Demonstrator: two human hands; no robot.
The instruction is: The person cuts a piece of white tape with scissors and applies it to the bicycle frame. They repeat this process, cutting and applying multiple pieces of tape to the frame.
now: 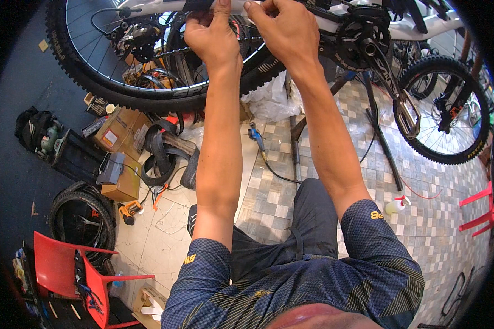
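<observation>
A bicycle with a white frame [400,28] spans the top of the view, raised off the floor. My left hand [217,41] is closed at its rear frame tube, beside a black wrap [199,5], with the thumb pressed up against the tube. Close by on the right, my right hand [288,33] is pinched at the same tube; whatever lies between its fingertips is hidden. Behind my hands runs the chain [175,53], from the rear derailleur [134,41] towards the chainring [362,38]. The knobbly rear tyre [148,101] curves below the left hand.
A crank with a pedal [410,118] hangs right of my right forearm. Another bicycle wheel [447,109] stands at the right. Cardboard boxes [121,129], loose tyres [162,156] and an orange power tool [130,211] lie left. A red chair [60,266], spray bottle [395,205] and blue-ended hose [256,137] are around me.
</observation>
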